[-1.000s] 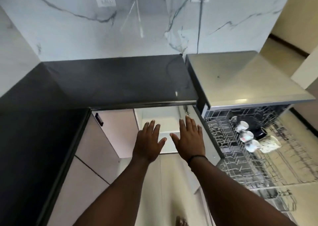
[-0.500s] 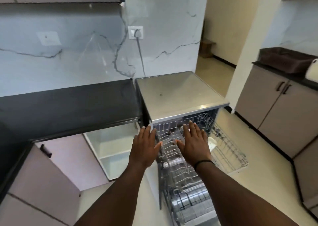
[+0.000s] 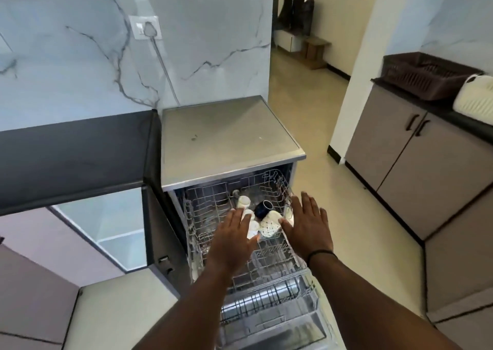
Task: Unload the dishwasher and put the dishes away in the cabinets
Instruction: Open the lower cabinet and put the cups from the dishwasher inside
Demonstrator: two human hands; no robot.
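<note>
The dishwasher [image 3: 229, 139] stands open with its upper wire rack [image 3: 210, 203] pulled out. In the rack lie several white cups [image 3: 243, 202], a dark blue cup [image 3: 262, 207] and a white patterned mug [image 3: 269, 225]. My left hand [image 3: 233, 239] hovers flat over the rack, partly covering a white cup. My right hand [image 3: 306, 223] hovers at the rack's right side, beside the patterned mug. Both hands are empty with fingers spread. Below, the lower rack [image 3: 266, 304] holds plates.
An open lower cabinet [image 3: 106, 232] with white shelves sits left of the dishwasher, under the black countertop [image 3: 72, 149]. Across the floor on the right stand closed cabinets [image 3: 400, 157] with a brown basket [image 3: 426, 76] and a white item [image 3: 474, 99] on top.
My view and both hands have swung right from the open cabinet to the dishwasher. The hands now hover over the cups in the upper rack, still empty.
</note>
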